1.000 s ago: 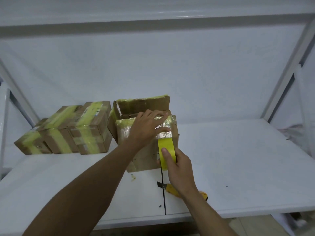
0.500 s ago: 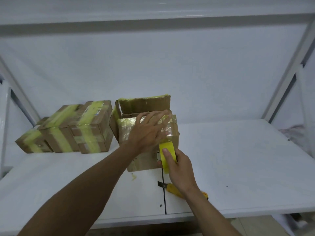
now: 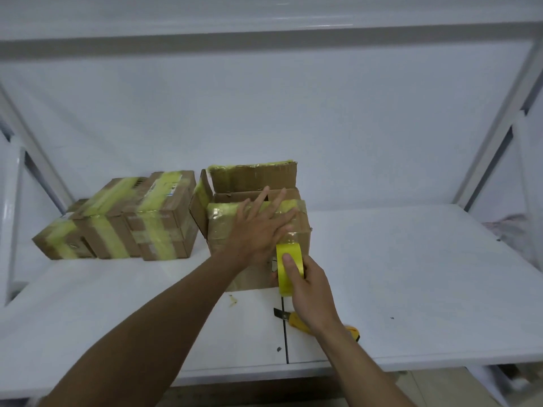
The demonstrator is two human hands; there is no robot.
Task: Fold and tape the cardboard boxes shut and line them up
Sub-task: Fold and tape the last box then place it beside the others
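Shelf (image 3: 411, 274) right of open box (image 3: 255, 183) lies free; 3 taped boxes (image 3: 123, 221) crowd its left

White shelf board (image 3: 411, 289) under everything, two panels butted, dark seam (image 3: 284, 333) running front to back near middle. Upper shelf (image 3: 264, 22) overhead, white too. Slanted metal uprights (image 3: 493, 133) on both sides. Yellow utility knife (image 3: 296, 320) lying flat across seam, dark blade end pointing left, middle partly hidden. Small yellowish scrap (image 3: 233, 299) left of it, few dark specks (image 3: 278, 349) near front edge.
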